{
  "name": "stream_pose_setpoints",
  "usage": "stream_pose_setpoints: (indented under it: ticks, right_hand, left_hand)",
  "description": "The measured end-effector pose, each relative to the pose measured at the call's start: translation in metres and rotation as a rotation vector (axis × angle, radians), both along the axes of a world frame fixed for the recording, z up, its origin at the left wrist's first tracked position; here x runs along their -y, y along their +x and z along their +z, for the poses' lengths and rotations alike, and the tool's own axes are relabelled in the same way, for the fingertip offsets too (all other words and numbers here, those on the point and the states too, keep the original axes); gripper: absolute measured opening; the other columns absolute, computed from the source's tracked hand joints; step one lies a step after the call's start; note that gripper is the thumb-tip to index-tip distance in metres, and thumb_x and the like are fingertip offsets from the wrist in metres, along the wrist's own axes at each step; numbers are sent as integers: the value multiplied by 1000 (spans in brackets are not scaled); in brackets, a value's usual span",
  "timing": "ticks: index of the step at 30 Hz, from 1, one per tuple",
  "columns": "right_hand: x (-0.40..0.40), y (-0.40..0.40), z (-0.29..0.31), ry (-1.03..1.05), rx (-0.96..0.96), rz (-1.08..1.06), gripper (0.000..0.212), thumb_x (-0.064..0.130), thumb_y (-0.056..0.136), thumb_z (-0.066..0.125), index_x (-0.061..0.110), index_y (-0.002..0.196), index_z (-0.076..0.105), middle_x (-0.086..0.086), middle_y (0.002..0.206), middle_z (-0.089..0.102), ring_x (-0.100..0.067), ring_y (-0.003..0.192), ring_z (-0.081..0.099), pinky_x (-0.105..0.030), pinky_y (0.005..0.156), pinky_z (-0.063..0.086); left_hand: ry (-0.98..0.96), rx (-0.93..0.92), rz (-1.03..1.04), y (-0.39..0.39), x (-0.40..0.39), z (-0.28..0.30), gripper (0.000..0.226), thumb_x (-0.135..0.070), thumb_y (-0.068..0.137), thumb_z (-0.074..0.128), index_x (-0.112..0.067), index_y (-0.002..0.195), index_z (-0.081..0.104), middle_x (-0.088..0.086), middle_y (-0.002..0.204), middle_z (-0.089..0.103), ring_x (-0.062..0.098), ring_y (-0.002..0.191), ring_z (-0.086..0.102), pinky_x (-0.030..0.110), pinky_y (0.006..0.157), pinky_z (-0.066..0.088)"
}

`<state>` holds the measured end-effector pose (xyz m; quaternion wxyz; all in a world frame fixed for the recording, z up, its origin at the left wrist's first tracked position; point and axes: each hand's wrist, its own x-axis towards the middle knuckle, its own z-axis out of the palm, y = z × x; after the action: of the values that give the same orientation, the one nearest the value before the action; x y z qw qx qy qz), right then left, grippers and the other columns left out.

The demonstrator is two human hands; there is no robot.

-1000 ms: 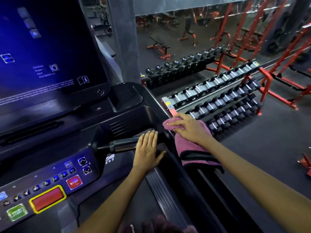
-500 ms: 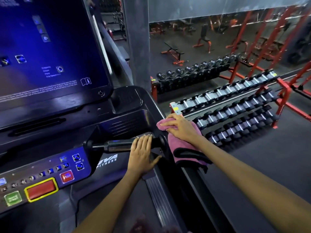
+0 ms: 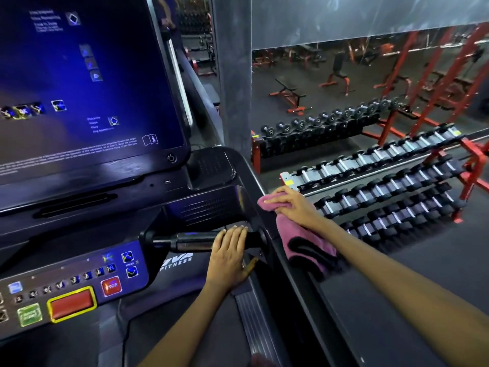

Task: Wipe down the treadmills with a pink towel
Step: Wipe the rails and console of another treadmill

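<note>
Under the fingers of the right hand (image 3: 292, 207), the pink towel (image 3: 301, 234) is pressed onto the right side rail of the treadmill (image 3: 227, 170). The fingers lie fairly straight and spread over the towel's bunched upper end, pushing it against the rail rather than curling round it. Below the palm the rest of the towel hangs down over the rail's outer edge, showing a black band near its lower end.

Just to the left of those fingers, the left hand (image 3: 232, 254) rests flat on the black handlebar (image 3: 190, 241) that juts from the console, fingers straight and together over the bar, thumb spread out to the side; it grasps nothing.

Further left of the left fingers sits the control panel (image 3: 63, 295) with a red STOP button (image 3: 111, 286), a large red bar framed in yellow, and a green button. Above it the blue screen (image 3: 79, 83) is lit.

Beyond the right fingers, past the rail, stand dumbbell racks (image 3: 383, 181) with red frames on the dark floor, and red benches farther back.
</note>
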<state>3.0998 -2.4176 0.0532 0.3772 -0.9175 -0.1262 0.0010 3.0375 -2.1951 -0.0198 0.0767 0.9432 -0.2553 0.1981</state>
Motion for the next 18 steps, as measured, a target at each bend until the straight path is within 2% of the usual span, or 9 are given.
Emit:
stream_pose_setpoints:
  ticks: [2, 5, 7, 10, 13, 15, 18]
  right_hand:
    - [-4, 19, -3, 54, 12, -72, 40, -7, 78, 65, 14, 112, 66, -2, 110, 52, -11, 101, 52, -19, 97, 43]
    - [-16, 34, -8, 26, 67, -123, 31, 2, 81, 66, 16, 108, 70, -2, 111, 53, -20, 105, 54, -30, 97, 45]
    - [-20, 25, -5, -61, 130, -57, 26, 10, 82, 68, 21, 105, 72, 1, 116, 55, -17, 105, 50, -31, 95, 43]
    - [-16, 2, -3, -135, 198, 42, 22, 29, 79, 71, 23, 100, 73, 8, 117, 56, -9, 103, 46, -26, 94, 37]
    - [-13, 5, -11, 25, 180, -2, 19, 28, 79, 72, 17, 94, 75, 7, 112, 57, -6, 102, 49, -19, 92, 40]
    - [-15, 23, -17, 132, 116, -76, 22, 23, 80, 71, 11, 99, 73, 2, 111, 57, -2, 97, 49, -9, 87, 41]
    - [-20, 46, -18, 191, 45, -153, 27, 21, 83, 68, 11, 108, 69, 1, 112, 55, -5, 100, 50, -12, 90, 41]
  left_hand:
    - [-17, 12, 9, 0, 1, 0, 70, -54, 73, 54, -8, 124, 46, 8, 119, 62, 22, 115, 44, 39, 104, 29]
    - [-19, 39, 12, 0, 1, -1, 69, -56, 76, 51, -8, 125, 45, 7, 118, 63, 22, 114, 44, 39, 103, 29]
    - [-21, 56, 13, 0, 0, -2, 69, -56, 77, 49, -7, 125, 44, 8, 118, 63, 22, 114, 44, 39, 103, 28]
    - [-43, 83, 17, -1, 1, -3, 67, -55, 77, 49, -7, 124, 45, 9, 116, 64, 22, 114, 45, 39, 103, 30]
    - [-51, 107, 29, 0, 2, -3, 65, -54, 78, 49, -8, 123, 46, 8, 116, 64, 21, 113, 46, 38, 103, 30]
    - [-57, 101, 39, 0, 3, -4, 65, -54, 78, 50, -9, 124, 46, 7, 117, 64, 21, 114, 47, 37, 103, 29]
    - [-61, 92, 46, 0, 3, -5, 65, -55, 78, 50, -10, 125, 46, 6, 118, 63, 20, 115, 47, 36, 106, 26]
